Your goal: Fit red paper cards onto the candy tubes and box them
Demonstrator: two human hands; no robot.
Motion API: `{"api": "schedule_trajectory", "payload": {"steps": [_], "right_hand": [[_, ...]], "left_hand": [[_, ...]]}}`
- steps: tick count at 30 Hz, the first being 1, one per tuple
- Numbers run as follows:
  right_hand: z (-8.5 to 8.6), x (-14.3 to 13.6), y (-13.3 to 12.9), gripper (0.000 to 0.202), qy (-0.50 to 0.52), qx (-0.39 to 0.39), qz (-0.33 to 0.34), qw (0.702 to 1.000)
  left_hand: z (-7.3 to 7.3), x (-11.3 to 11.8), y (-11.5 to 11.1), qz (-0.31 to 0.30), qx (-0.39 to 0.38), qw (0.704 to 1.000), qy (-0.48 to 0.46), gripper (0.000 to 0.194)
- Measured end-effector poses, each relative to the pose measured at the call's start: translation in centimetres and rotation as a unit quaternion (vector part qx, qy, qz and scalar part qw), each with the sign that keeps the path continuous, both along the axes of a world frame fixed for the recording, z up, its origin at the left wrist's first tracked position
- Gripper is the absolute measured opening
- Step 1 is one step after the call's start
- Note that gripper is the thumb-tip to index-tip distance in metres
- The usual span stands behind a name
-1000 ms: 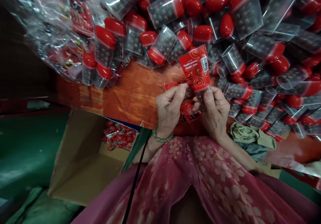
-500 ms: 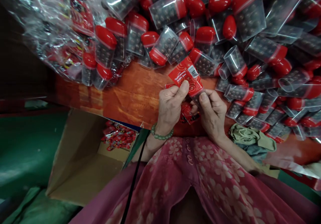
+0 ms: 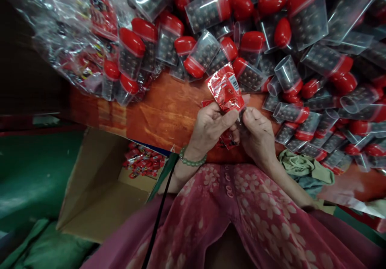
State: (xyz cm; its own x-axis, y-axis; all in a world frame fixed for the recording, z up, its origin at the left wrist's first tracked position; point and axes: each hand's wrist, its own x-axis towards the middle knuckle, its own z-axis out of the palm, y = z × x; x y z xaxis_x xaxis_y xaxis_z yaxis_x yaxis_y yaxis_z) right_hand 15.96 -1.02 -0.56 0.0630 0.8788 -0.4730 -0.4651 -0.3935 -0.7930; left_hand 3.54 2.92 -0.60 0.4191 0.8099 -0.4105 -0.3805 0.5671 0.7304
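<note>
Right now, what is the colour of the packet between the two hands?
The packet is mostly red, with a white barcode patch; the head view shows it best.

And over it goes, tipping the red packet (image 3: pixel 224 85) leftward after holding it nearly upright a second ago! Comes across with the left hand (image 3: pixel 209 127), sliding the thumb down from the printed face, pressed there half a second back, to the lower edge, now just beside the right hand (image 3: pixel 259 134). Catches more glare on the wrapper, washing out the white lettering! Uncovers more of a red-capped tube (image 3: pixel 251 76) behind.
</note>
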Motion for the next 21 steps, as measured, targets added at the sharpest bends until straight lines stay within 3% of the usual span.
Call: {"api": "schedule_trajectory", "payload": {"steps": [5, 12, 21], "right_hand": [[-0.1, -0.7, -0.5, 0.032, -0.069, 0.028, -0.021, 0.997], [-0.2, -1.5, -1.0, 0.027, -0.201, 0.079, -0.084, 0.973], [-0.5, -0.4, -0.5, 0.029, -0.109, 0.042, -0.020, 0.993]], "left_hand": [[-0.2, 1.0, -0.5, 0.026, -0.025, 0.999, 0.037, 0.044], [-0.3, 1.9, -0.5, 0.049, -0.074, 0.996, 0.014, 0.044], [-0.4, 1.3, -0.4, 0.039, -0.039, 0.998, -0.016, 0.047]]}}
